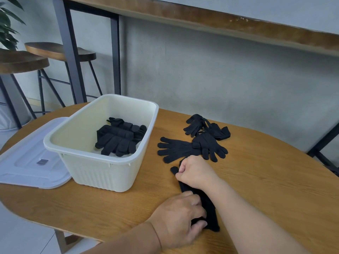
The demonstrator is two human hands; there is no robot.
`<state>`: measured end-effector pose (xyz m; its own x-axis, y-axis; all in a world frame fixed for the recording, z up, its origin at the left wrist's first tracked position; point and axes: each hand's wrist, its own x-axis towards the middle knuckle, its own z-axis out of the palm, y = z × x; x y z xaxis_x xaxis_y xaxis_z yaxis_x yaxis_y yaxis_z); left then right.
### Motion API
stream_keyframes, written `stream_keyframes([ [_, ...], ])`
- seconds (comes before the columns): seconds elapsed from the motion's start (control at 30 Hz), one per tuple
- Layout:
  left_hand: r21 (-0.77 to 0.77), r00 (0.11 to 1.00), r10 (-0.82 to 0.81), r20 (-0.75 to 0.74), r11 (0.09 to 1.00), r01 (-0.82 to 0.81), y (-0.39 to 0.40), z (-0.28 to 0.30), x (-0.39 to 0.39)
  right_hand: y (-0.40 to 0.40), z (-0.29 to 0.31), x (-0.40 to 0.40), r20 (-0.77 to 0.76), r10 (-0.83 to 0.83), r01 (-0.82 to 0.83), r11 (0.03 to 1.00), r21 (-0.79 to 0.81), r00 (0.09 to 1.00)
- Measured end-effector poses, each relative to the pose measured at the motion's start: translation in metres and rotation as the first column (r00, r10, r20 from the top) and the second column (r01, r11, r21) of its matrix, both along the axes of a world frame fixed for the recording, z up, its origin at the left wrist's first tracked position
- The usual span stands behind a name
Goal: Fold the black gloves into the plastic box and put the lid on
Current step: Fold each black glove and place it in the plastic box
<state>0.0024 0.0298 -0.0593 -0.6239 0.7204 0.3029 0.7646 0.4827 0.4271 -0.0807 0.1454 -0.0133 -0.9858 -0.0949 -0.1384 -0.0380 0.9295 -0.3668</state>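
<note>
A cream plastic box (pixel 86 173) stands open on the wooden table, with folded black gloves (pixel 120 137) lying in its right half. Its translucent lid (pixel 27 162) lies flat on the table at the box's left. One black glove (pixel 209 204) stretches along the table near the front edge. My left hand (pixel 179 219) grips its near cuff end. My right hand (pixel 195 173) is closed on its far finger end. Loose black gloves (pixel 194 143) lie in a pile just beyond my right hand.
The oval table (pixel 275 180) has bare wood at the right and along the front left. Behind it stands a grey wall under a wooden counter (pixel 220 21). Two stools (pixel 55 52) and a plant (pixel 7 24) are at the far left.
</note>
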Motion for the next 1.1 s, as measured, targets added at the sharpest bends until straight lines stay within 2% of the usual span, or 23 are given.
stream_keyframes([
  [0.2,0.002,1.0,-0.002,0.003,1.0,0.002,0.0,0.001,0.0,0.002,-0.003,-0.001,-0.006,-0.057,0.056,0.993,-0.106,0.998],
  [0.37,0.006,1.0,-0.006,-0.002,1.0,0.006,0.0,0.001,0.0,0.0,-0.002,0.001,-0.077,-0.085,0.07,0.982,-0.175,0.993],
  [0.53,0.016,1.0,0.004,0.001,1.0,-0.004,0.001,0.0,0.002,-0.008,-0.011,0.002,0.038,-0.05,0.056,0.984,-0.17,0.998],
  [0.63,0.031,1.0,0.007,-0.005,0.999,-0.007,0.001,0.0,0.002,0.0,-0.002,0.001,0.081,-0.083,0.103,0.955,-0.279,0.993],
  [0.7,0.039,1.0,0.011,-0.008,0.999,-0.011,0.0,0.001,0.002,0.01,0.002,-0.004,0.026,-0.184,0.181,0.917,-0.355,0.983],
  [0.8,0.03,1.0,0.011,-0.006,0.999,-0.011,-0.001,0.002,0.001,0.025,0.0,-0.014,-0.071,-0.301,0.266,0.913,-0.308,0.951],
  [1.0,0.027,1.0,0.001,0.001,1.0,-0.001,0.0,0.002,0.001,0.021,-0.01,-0.023,0.018,-0.265,0.262,0.941,-0.213,0.964],
  [1.1,0.029,1.0,-0.003,-0.005,1.0,0.003,0.0,0.001,-0.001,0.018,-0.013,-0.026,0.009,-0.273,0.269,0.941,-0.203,0.962],
])
